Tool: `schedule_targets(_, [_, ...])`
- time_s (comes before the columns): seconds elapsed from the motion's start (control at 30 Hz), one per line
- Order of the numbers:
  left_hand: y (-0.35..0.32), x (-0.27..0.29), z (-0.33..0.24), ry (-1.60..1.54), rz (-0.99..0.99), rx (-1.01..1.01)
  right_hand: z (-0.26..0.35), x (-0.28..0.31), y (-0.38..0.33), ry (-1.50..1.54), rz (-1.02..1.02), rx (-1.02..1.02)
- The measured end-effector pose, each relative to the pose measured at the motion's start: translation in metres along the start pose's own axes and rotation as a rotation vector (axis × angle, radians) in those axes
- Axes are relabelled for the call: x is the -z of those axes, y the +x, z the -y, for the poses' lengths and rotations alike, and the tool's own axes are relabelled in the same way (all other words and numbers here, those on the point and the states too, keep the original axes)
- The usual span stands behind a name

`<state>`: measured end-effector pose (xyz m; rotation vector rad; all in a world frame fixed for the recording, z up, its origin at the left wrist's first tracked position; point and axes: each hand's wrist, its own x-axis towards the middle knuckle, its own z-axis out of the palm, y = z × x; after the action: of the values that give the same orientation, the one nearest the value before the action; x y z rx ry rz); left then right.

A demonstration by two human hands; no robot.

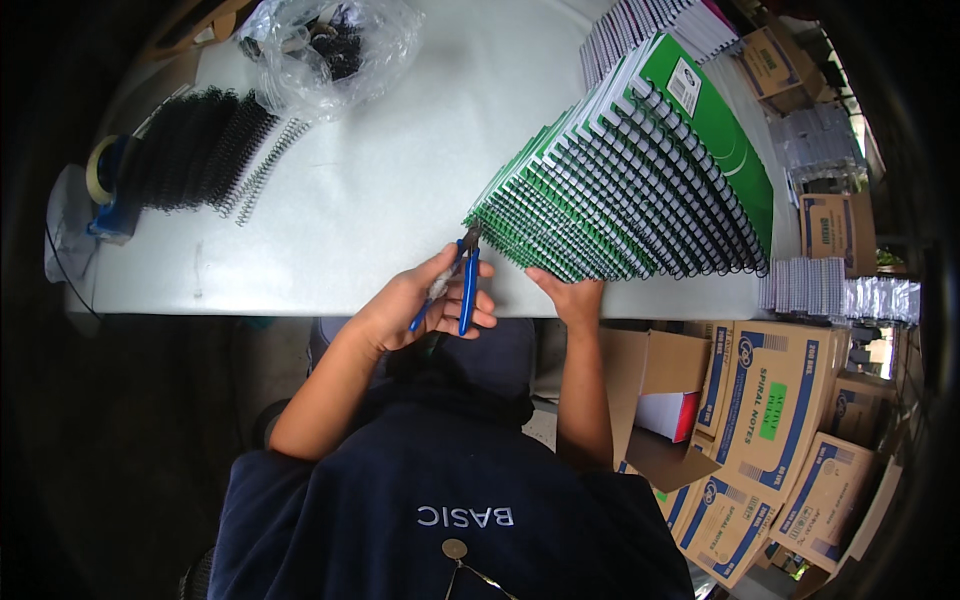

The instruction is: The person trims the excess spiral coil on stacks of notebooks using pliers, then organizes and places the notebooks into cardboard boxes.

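Note:
In my left hand [400, 305] is a pair of blue-handled cutting pliers [468, 285], its handles apart. The dark jaws touch the near left corner of a tall leaning stack of green-covered spiral notebooks [590, 190], at the end of a black coil. My right hand [572, 298] grips the stack's near edge, thumb against the coils; its other fingers are hidden by the notebooks. Rows of black coil ends face me, and the top cover carries a white label.
Loose black spiral coils [205, 150] lie on the pale table [330, 225] at left, beside a tape dispenser [108, 185]. A clear plastic bag [335, 60] holds more coils. Behind the stack are other notebooks [650, 35]. Cardboard boxes [770, 400] crowd the right side.

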<state>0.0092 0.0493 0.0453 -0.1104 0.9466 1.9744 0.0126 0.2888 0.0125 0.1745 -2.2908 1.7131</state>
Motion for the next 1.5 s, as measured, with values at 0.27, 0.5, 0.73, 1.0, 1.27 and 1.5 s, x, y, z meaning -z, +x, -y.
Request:
schedule_targets(0.27, [0.004, 0.012, 0.000, -0.206, 0.099, 0.039, -0.001, -0.003, 0.000, 0.016, -0.036, -0.007])
schedule_targets(0.5, [0.001, -0.021, 0.001, 1.089, -0.579, -0.126, -0.005, -0.001, -0.001, -0.058, -0.019, 0.005])
schedule_targets(0.73, [0.004, 0.013, 0.005, -0.082, 0.037, 0.020, 0.009, -0.004, 0.002, -0.076, 0.006, 0.011])
schedule_targets(1.0, [0.002, -0.014, -0.011, 0.795, -0.434, 0.038, 0.001, -0.001, 0.002, -0.140, 0.011, 0.075])
schedule_targets(1.27, [0.001, -0.001, -0.006, 0.094, -0.145, 0.087, 0.006, -0.003, 0.002, -0.126, 0.033, 0.009])
schedule_targets(1.5, [0.001, 0.009, -0.006, 0.250, -0.183, 0.109, 0.005, -0.004, 0.000, -0.142, 0.029, 0.002])
